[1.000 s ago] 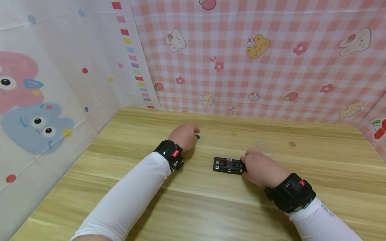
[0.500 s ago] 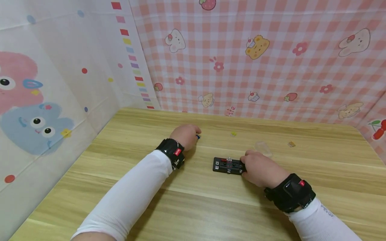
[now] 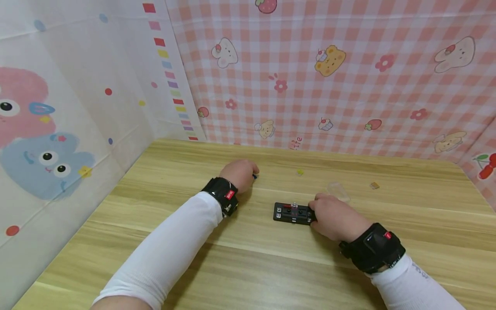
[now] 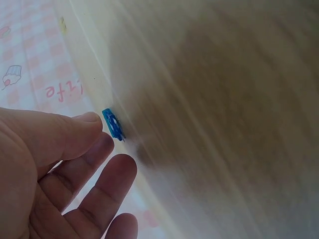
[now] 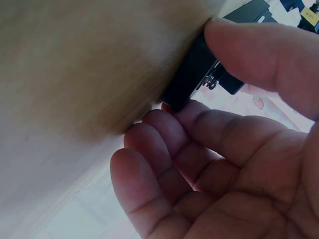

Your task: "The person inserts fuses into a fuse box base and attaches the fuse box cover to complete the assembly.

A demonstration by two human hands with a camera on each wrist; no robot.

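Observation:
In the left wrist view, a small blue blade fuse (image 4: 113, 124) is at the tips of my left thumb and index finger, which pinch it close to the tabletop. My left hand (image 3: 238, 175) hides most of it from the head camera. My right hand (image 3: 338, 217) grips the right end of a black fuse block (image 3: 288, 214) lying flat on the table, thumb on one long edge and index finger on the other. A red fuse (image 3: 288, 206) sits in the block near its upper edge, with metal terminals around it.
Behind the right hand lies a clear plastic cover (image 3: 338, 191). A yellow fuse (image 3: 300, 172) is towards the back of the wooden table (image 3: 248, 267), and a tan fuse (image 3: 374, 185) lies farther right. Patterned cloth (image 3: 348, 94) rises behind the table.
My left hand has shifted slightly to the right and its fingers have closed on the blue fuse, covering more of it. The right hand and the fuse block have stayed in place.

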